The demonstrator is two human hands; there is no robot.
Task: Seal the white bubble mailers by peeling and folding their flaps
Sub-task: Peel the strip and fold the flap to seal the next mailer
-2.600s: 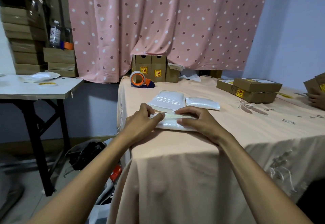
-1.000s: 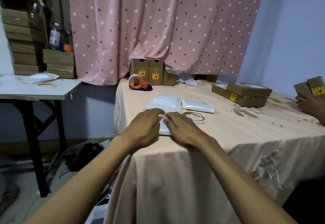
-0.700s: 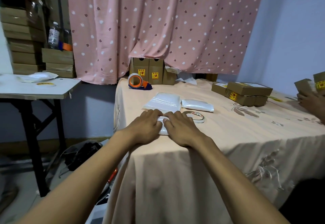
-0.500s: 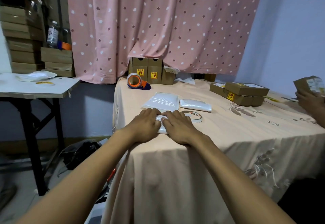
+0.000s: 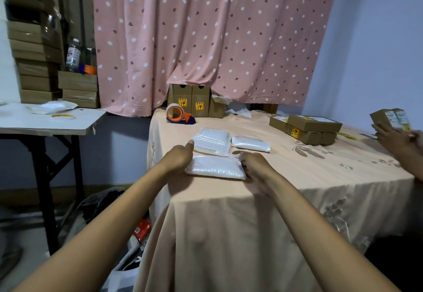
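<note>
A white bubble mailer (image 5: 215, 167) lies flat near the front edge of the peach-clothed table (image 5: 297, 177), its flap folded down. My left hand (image 5: 177, 157) holds its left end with the thumb raised and the fingers hidden. At the mailer's right end, my right hand (image 5: 254, 164) has its fingers curled over the edge. Just behind lies a stack of white mailers (image 5: 212, 140), and another white mailer (image 5: 250, 144) lies to the right of the stack.
An orange tape dispenser (image 5: 177, 114) and brown boxes (image 5: 192, 104) stand at the back by the pink curtain. More brown boxes (image 5: 309, 129) sit at the right. Another person's hand (image 5: 393, 136) holds a box at the far right. A white side table (image 5: 45, 120) stands left.
My hands were together on the middle of the mailer. They have slid apart to its two ends, uncovering the folded flap. The other person has lifted a box.
</note>
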